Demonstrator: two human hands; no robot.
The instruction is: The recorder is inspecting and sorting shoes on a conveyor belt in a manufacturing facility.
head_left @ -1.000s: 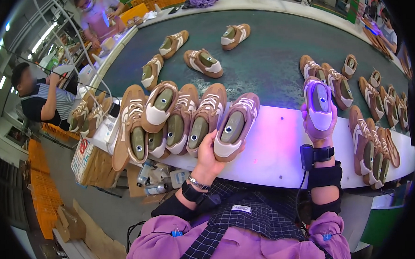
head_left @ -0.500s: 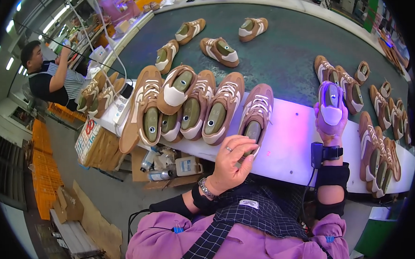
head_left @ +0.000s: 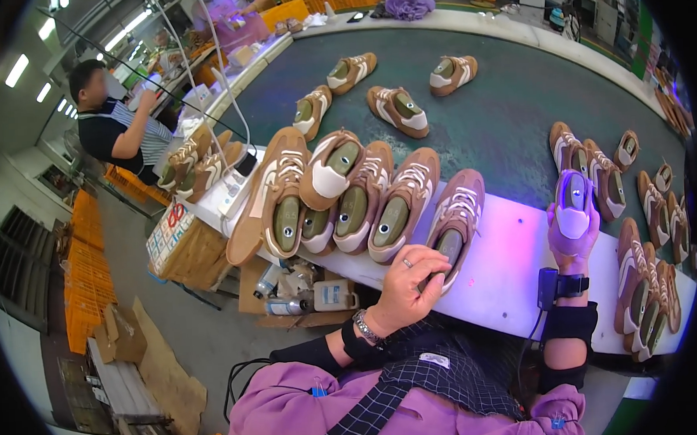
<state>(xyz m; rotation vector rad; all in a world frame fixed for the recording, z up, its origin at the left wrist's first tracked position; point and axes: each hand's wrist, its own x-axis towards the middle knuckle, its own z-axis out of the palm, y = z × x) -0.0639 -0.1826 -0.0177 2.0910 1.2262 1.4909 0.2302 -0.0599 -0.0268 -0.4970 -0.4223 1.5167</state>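
My left hand [head_left: 404,286] pinches the heel end of a brown sneaker [head_left: 460,205] with white laces, whose toe points away across the white ledge. An olive-green last fills that shoe, and my fingers partly hide its heel. On the right, my right hand [head_left: 572,243] holds up another sneaker [head_left: 573,211], heel toward me, under violet light; its white heel patch and olive last show. Left of the first shoe, a row of matching sneakers [head_left: 404,203] stands on the ledge, one sneaker [head_left: 331,171] resting on top of others.
A dark green belt [head_left: 484,118] beyond the ledge [head_left: 515,288] carries scattered sneakers [head_left: 400,110]. More sneakers [head_left: 643,290] cluster at the right. Bottles and a white jug [head_left: 335,295] sit in a box below. A co-worker [head_left: 115,126] stands at far left beside hanging cords.
The view has shifted, so the whole scene sits farther right and lower. Both hands keep their hold, with little visible movement relative to the shoes.
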